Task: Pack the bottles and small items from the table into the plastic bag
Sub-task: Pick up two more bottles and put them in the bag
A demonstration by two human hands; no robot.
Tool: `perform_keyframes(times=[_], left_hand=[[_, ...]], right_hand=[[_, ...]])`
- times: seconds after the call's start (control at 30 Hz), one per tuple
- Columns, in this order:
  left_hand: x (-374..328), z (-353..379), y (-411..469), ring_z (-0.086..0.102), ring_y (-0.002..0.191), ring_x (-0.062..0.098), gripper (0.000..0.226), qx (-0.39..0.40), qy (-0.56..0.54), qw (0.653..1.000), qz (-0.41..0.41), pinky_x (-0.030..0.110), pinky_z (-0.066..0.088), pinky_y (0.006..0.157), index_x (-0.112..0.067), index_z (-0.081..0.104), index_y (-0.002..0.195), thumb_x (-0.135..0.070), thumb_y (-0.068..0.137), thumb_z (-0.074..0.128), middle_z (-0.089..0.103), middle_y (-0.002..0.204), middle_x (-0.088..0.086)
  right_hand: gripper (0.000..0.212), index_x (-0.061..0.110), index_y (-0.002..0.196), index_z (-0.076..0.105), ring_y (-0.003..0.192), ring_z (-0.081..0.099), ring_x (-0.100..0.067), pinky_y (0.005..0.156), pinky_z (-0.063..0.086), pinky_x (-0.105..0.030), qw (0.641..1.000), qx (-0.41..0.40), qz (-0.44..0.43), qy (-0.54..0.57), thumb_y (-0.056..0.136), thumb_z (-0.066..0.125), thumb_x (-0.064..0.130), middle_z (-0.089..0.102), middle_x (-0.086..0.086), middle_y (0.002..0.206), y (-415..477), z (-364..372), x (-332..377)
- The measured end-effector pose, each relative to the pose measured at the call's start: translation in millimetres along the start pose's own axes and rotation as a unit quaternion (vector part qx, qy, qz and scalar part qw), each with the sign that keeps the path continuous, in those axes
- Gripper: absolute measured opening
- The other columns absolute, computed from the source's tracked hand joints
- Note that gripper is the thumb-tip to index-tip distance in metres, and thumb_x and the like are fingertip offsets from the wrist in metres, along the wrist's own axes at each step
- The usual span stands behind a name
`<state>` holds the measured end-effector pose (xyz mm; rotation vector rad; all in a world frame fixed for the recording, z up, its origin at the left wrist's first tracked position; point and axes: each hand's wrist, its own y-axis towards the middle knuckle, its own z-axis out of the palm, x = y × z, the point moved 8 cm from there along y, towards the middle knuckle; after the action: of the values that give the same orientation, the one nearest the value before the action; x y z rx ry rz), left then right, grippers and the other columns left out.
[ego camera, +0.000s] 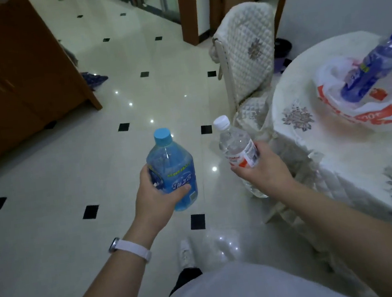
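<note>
Pale tiled floor (67, 165) with small black insets fills most of the view. Brown wooden cabinet (7, 86) at left. Round table (340, 154) under a quilted cream cloth at right edge; quilted chair (246, 49) just beside it, back toward camera.

White-and-red plastic bag (364, 111) lies crumpled on the tabletop. A dark blue bottle (373, 67), blue cap, leans at a tilt against it; in the bag or only on it, cannot tell. Blurred there.

Both forearms reach forward over the floor, well short of the table. Left forearm angles up and inward, white wristband (131, 250) on the wrist. Right forearm comes in from the lower right, back of hand toward camera.

Left hand (156, 198) grips the light blue bottle (171, 166) low on its body: thumb laid across the label front, fingers curled round the far side. Bottle near upright, cap up.

Right hand (262, 169) grips the clear bottle (236, 143) round its labelled middle, fingers curled close together on the label. White cap tilted up and to the left, base below the palm. Both bottles held apart, over the floor, not near the bag.
</note>
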<state>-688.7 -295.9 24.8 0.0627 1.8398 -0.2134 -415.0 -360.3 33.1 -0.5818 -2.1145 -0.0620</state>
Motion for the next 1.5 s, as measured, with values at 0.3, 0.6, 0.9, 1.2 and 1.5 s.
perform_keyframes(times=[0.3, 0.6, 0.9, 1.2, 1.5], left_hand=[[-38.3, 27.9, 165.2, 0.053, 0.091, -0.025, 0.08, 0.138, -0.008, 0.99, 0.035, 0.001, 0.044, 0.07, -0.034, 0.041, 0.127, -0.009, 0.067, 0.088, 0.054, 0.115, -0.024], [-70.2, 163.1, 240.3, 0.056, 0.099, -0.017, 0.081, 0.285, -0.01, 0.957, 0.056, 0.002, 0.046, 0.075, -0.029, 0.044, 0.13, -0.007, 0.065, 0.089, 0.057, 0.121, -0.018], [-134.0, 319.1, 289.3, 0.062, 0.108, 0.003, 0.082, 0.379, 0.038, 0.921, 0.086, 0.023, 0.053, 0.09, -0.022, 0.045, 0.134, -0.012, 0.066, 0.089, 0.06, 0.126, -0.009], [-212.1, 464.9, 284.9, 0.061, 0.111, 0.002, 0.077, 0.473, 0.012, 0.869, 0.143, 0.026, 0.052, 0.095, -0.023, 0.047, 0.133, -0.014, 0.068, 0.088, 0.062, 0.125, -0.009], [-233.0, 582.4, 255.8, 0.061, 0.107, -0.002, 0.078, 0.572, 0.0, 0.805, 0.159, 0.02, 0.054, 0.085, -0.021, 0.045, 0.133, -0.013, 0.068, 0.088, 0.06, 0.124, -0.01]], right_hand=[[0.046, 0.034, 0.108, 0.047, 0.075, 0.055, 0.014, 0.06, 0.039, -0.009, 0.993, -0.115, 0.033, 0.003, 0.074, 0.078, 0.038, 0.059, 0.023, 0.089, 93.1, -19.3, 62.5], [0.054, 0.031, 0.114, 0.048, 0.087, 0.06, -0.004, 0.079, 0.05, -0.028, 0.959, -0.252, 0.13, 0.015, 0.072, 0.079, 0.044, 0.059, 0.018, 0.099, 129.0, -93.8, 5.5], [0.06, 0.035, 0.117, 0.042, 0.09, 0.057, 0.003, 0.075, 0.044, -0.014, 0.918, -0.342, 0.16, 0.121, 0.072, 0.081, 0.037, 0.057, 0.017, 0.111, 188.2, -181.0, -64.4], [0.061, 0.029, 0.122, 0.045, 0.095, 0.059, -0.002, 0.083, 0.047, -0.024, 0.847, -0.474, 0.185, 0.154, 0.073, 0.081, 0.035, 0.059, 0.016, 0.109, 178.3, -285.8, -113.3], [0.053, 0.03, 0.112, 0.044, 0.086, 0.059, 0.004, 0.072, 0.049, -0.024, 0.762, -0.572, 0.243, 0.183, 0.073, 0.081, 0.032, 0.058, 0.019, 0.097, 154.8, -309.4, -154.5]])
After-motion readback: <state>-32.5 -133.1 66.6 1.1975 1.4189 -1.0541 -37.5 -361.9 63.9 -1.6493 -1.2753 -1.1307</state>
